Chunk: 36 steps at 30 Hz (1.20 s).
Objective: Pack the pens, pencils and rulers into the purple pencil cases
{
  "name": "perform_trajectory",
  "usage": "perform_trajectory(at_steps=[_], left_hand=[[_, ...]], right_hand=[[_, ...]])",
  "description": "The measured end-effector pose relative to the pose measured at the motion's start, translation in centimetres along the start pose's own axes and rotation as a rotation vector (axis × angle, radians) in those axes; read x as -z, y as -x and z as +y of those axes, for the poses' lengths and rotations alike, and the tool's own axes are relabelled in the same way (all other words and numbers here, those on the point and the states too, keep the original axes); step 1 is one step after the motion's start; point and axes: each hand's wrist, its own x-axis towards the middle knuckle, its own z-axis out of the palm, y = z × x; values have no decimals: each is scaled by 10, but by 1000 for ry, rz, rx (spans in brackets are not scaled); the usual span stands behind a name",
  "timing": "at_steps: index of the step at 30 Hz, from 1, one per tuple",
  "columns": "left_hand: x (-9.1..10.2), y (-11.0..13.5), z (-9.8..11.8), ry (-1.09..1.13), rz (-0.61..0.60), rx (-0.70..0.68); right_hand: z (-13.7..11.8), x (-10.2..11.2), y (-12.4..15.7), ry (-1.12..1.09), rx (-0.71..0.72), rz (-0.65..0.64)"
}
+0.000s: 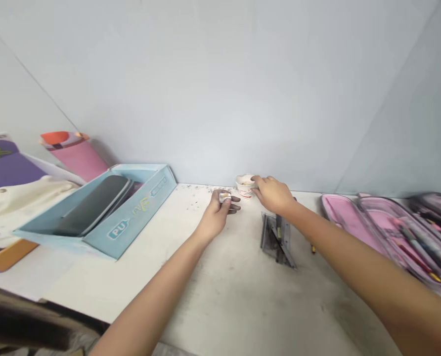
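Observation:
My left hand (219, 210) is closed around a small silvery block (225, 197), pinched between thumb and fingers; it resembles a metal pencil sharpener, but blur hides its details. The fingertips look dark. To its right, a white paper cup (244, 189) with red print stands upright against the wall. My right hand (274, 193) grips the cup's right rim, with a finger over the edge and the thumb on the outside. Something pale and brownish shows inside the cup. Below the right hand lies a dark, see-through case (276, 237) with black pen-like things on it.
A light blue box (139, 217) with a dark grey case (98, 202) stands to the left. Beside it are a pink pouch (79, 157) and cream cloth (27, 198). An open pink pencil case (387, 222) lies right. Dark crumbs dot the white tabletop (205, 291).

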Motion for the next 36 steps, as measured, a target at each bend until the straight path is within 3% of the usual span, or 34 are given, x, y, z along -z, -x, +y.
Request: perform_trajectory(at_steps=[3, 5, 9, 11, 14, 17, 22, 25, 28, 32, 36], left_hand=[[23, -11, 7, -113, 50, -57], [35, -20, 15, -237, 90, -134], [45, -34, 27, -778, 204, -239], [43, -37, 29, -1099, 94, -187], [37, -39, 28, -1397, -190, -116], [33, -40, 28, -1489, -160, -192], [35, -39, 22, -1385, -201, -260], [41, -37, 19, -1042, -160, -304], [42, -33, 20, -682, -185, -219], [32, -24, 24, -464, -226, -140], [9, -21, 30, -407, -203, -91]], right_hand=[[-14, -8, -16, 39, -35, -118], [-21, -11, -17, 55, -14, -130], [-37, -16, -6, 91, 60, -87], [-44, -18, -1, 108, 84, -80], [-49, -21, 3, 131, 86, -93], [-50, -21, 3, 147, 82, -103], [-49, -19, 4, 166, 92, -87], [-44, -17, 1, 172, 59, -36], [-34, -15, -4, 174, -13, -29], [-21, -9, 0, 68, -55, -70], [-8, 6, 20, -222, -4, 20]])
